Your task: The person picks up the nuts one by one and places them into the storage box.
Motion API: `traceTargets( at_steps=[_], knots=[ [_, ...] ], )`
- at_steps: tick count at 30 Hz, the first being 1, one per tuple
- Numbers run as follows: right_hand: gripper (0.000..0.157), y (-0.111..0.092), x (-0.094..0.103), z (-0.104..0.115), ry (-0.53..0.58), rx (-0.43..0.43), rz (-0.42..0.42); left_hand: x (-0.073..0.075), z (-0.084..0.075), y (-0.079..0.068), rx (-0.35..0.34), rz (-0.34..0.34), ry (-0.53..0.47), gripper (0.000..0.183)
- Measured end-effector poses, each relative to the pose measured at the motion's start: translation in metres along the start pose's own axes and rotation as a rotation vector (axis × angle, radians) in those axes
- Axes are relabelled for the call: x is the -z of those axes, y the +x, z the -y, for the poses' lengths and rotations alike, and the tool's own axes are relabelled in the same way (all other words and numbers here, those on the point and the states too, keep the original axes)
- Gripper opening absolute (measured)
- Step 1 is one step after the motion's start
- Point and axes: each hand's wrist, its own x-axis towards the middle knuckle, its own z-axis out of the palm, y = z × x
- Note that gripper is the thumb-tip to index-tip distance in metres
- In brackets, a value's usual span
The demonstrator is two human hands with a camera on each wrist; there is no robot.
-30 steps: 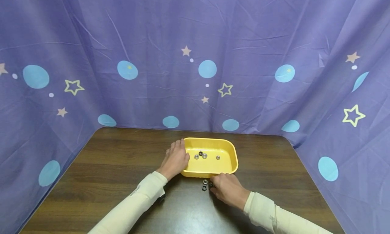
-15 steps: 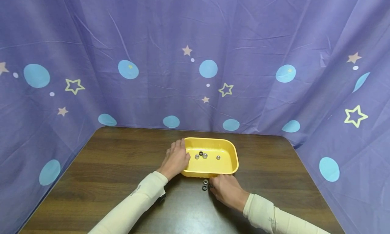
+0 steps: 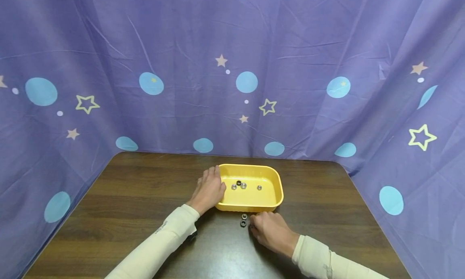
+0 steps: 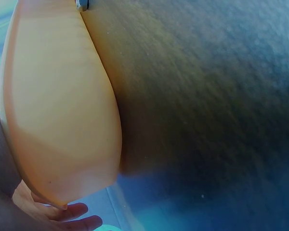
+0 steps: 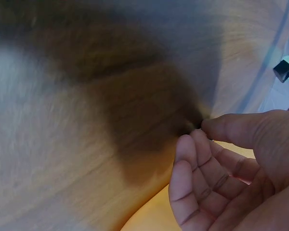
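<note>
A yellow plastic tray [image 3: 250, 198] stands on the table, with several metal nuts inside, one of them a black nut [image 3: 238, 183]. My left hand [image 3: 208, 191] grips its left side, thumb over the rim; the left wrist view shows fingers beyond the tray wall [image 4: 62, 106]. Just in front of the tray, my right hand [image 3: 271, 229] pinches a small dark nut [image 3: 252, 226] down at the tabletop. In the right wrist view, thumb and fingertips of the right hand [image 5: 221, 178] meet there and mostly hide it.
Two nuts, a silver-topped nut [image 3: 244, 217] and a dark nut [image 3: 243, 223], lie left of the right fingertips. The brown wooden table [image 3: 145, 182] ends at a purple curtain [image 3: 181, 101] on the back and sides. A dark object [image 3: 191, 236] shows beneath the left wrist.
My right hand has drawn slightly back from the tray's front wall, its fingers closing over the nut beside it. The left hand and tray stay put.
</note>
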Motion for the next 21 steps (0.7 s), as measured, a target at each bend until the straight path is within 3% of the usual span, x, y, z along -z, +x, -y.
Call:
traceTargets(
  at_steps=[4, 10, 21],
  knots=[
    [0.037, -0.004, 0.004, 0.004, 0.037, -0.018, 0.014, 0.001, -0.001, -0.001, -0.004, -0.007, -0.016, 0.068],
    [0.033, -0.008, 0.013, 0.011, 0.082, 0.000, 0.027, -0.002, 0.001, -0.001, -0.029, -0.055, -0.028, 0.066],
    [0.022, -0.007, 0.033, 0.022, 0.094, 0.010, 0.038, 0.001, 0.000, 0.000, -0.001, 0.004, 0.007, 0.067]
  ],
)
